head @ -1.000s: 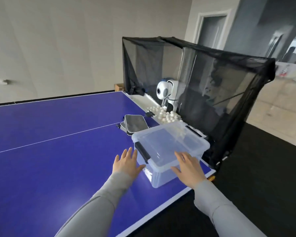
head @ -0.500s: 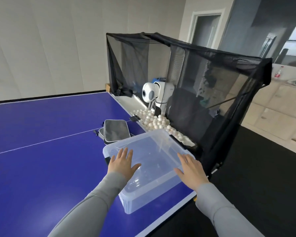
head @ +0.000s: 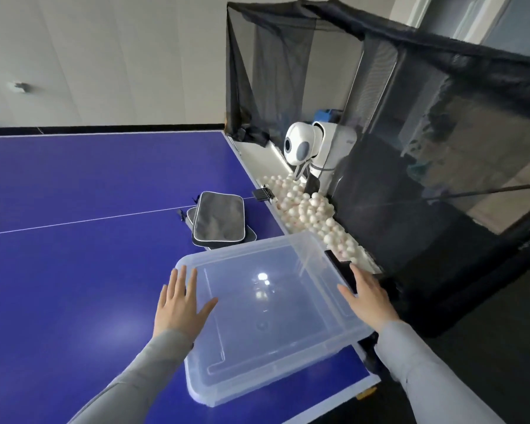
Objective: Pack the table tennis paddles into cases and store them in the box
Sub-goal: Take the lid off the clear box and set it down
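A clear plastic box point(head: 276, 371) with its lid on stands at the near right corner of the blue table point(head: 74, 270). My left hand point(head: 181, 304) lies flat with straight fingers on the lid's left edge. My right hand point(head: 369, 296) rests with straight fingers on the right edge, beside a black latch point(head: 341, 269). Beyond the box lie two grey zipped paddle cases point(head: 219, 220), one stacked on the other. No bare paddle shows.
A black catch net point(head: 426, 123) frames the table's right end. A white ball-feeding machine point(head: 315, 151) stands inside it above a trough of several white balls point(head: 306, 209). A small black clip point(head: 262, 194) sits on the table edge. Dark floor lies to the right.
The view has dropped closer over the box, and the lid now faces me. Both hands have stayed flat on its left and right sides.
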### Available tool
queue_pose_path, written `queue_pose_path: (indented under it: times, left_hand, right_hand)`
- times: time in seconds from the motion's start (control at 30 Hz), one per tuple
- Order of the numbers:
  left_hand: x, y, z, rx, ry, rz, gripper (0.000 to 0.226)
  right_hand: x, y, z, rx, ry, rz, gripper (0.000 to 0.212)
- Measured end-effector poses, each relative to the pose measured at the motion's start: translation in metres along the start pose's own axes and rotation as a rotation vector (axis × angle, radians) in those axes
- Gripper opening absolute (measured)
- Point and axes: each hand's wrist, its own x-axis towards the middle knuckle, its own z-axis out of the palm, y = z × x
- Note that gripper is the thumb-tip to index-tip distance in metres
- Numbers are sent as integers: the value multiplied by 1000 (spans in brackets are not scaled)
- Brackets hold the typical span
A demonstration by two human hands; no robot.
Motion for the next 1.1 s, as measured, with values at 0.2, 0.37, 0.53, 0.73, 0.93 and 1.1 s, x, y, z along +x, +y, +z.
queue_pose_path:
  times: [0.2, 0.37, 0.53, 0.73, 0.93, 1.1]
  left_hand:
    - [-14, -12, 17, -519, -5, -288, 102]
    - [-20, -7, 17, -888, -109, -492, 108]
    - [-23, -8, 11, -1171, -168, -496, 122]
    - [-24, -8, 12, -1386, -147, -535, 112]
    - [-25, -13, 20, -1424, -125, -551, 106]
    - [-26, -21, 27, -1450, -159, -544, 100]
  right_hand:
    - [57, 18, 19, 371, -82, 53, 74]
    - [88, 31, 34, 586, -198, 78, 80]
    - [101, 45, 49, 776, -265, 36, 63]
    - [105, 51, 54, 926, -284, -34, 41]
    - [108, 52, 57, 1002, -296, -21, 47]
    - [109, 52, 57, 1024, -309, -10, 48]
